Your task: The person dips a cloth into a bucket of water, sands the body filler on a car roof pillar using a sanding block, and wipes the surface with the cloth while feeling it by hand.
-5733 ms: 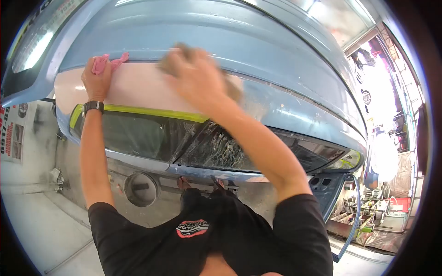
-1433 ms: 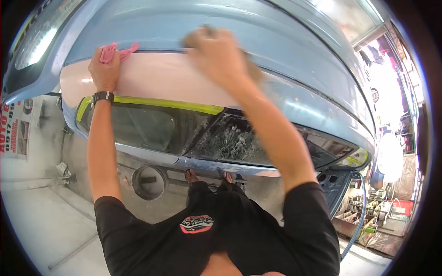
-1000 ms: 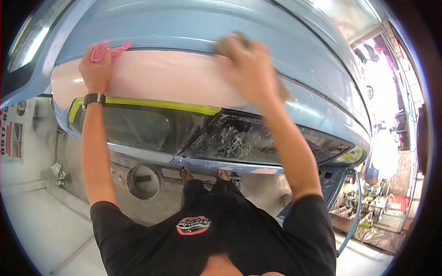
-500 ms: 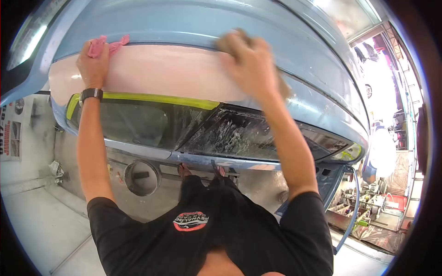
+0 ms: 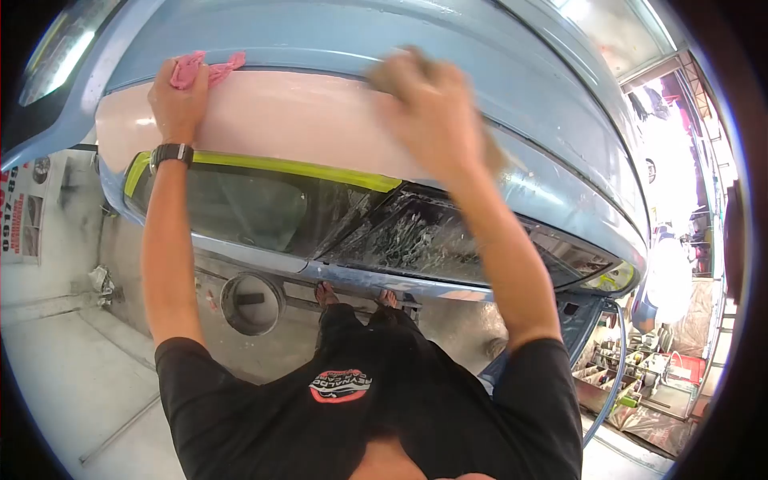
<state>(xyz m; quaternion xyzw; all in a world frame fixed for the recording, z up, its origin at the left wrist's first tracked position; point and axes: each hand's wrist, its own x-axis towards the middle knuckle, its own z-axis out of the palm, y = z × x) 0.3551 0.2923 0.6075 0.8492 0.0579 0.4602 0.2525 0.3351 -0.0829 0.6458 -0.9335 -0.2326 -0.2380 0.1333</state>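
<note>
The right hand [image 5: 440, 116] is blurred, and it hides the middle of a blurred brownish object [image 5: 493, 152].

Pale pink on panel [image 5: 296, 112], light blue on car body [image 5: 304, 32]; pink on cloth [image 5: 189, 72], brownish on blurred block [image 5: 494, 152]; yellow-green on tape [image 5: 288, 169]; black on shirt [image 5: 432, 392].

"REYNALDO" on black shirt [image 5: 364, 408], "0917" on wall banner [image 5: 24, 212]

There's room over the pale panel [image 5: 296, 116] between the left hand [image 5: 178, 104] and right hand [image 5: 438, 116]. Pink cloth [image 5: 192, 70] obstructs one side, a blurred tan block [image 5: 494, 152] the other.
</note>
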